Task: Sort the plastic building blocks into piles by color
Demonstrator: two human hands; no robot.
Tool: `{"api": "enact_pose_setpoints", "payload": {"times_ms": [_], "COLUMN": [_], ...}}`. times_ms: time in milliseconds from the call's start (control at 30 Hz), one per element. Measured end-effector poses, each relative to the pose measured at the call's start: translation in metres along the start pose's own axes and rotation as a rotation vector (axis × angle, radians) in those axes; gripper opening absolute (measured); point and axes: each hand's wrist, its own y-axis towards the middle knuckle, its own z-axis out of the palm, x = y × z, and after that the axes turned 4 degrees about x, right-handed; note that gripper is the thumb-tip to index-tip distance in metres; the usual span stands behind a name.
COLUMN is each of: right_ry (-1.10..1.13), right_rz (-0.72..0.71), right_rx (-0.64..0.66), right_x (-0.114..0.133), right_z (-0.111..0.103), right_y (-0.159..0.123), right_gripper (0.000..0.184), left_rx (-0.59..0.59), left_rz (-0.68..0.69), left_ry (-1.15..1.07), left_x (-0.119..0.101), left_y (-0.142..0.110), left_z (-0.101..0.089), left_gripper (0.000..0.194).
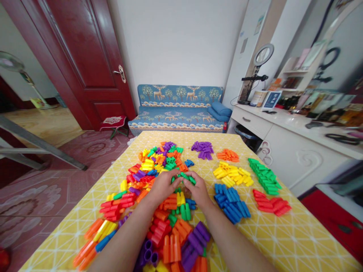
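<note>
Both hands meet over the middle of the table, above a mixed heap of coloured plastic tubes (170, 202). My left hand (167, 182) is closed around a green piece near its fingertips. A green plastic tube (188, 177) sits between the thumb and fingers of my right hand (197, 186). Whether the two green pieces are joined cannot be made out. Right of my hands lie piles sorted by colour: blue tubes (231, 204), yellow tubes (233, 173), green tubes (264, 176), red tubes (271, 203), orange tubes (228, 155) and purple tubes (202, 150).
A yellow patterned cloth covers the table (300, 241). Behind it stands a blue sofa (178, 115). A white dresser (292, 132) with bottles and a ring light (263, 54) is at right; a red door (93, 56) and small stool (114, 122) are at left.
</note>
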Motion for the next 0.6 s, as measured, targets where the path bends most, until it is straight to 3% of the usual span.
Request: {"api": "enact_pose_setpoints", "payload": {"times_ms": [367, 600], "right_ry": [-0.006, -0.124], "right_rz": [0.011, -0.078], "right_rx": [0.001, 0.053], "right_x": [0.0006, -0.0055], "right_z": [0.0021, 0.0030], "right_y": [0.0000, -0.0001], "right_gripper": [0.018, 0.021], "left_rx": [0.002, -0.013], "left_rz": [-0.015, -0.084], "left_ry": [0.030, 0.086], "left_x": [-0.0051, -0.0062], "left_y": [-0.0024, -0.0008], "left_z": [-0.0032, -0.0022], "left_gripper": [0.022, 0.024]}}
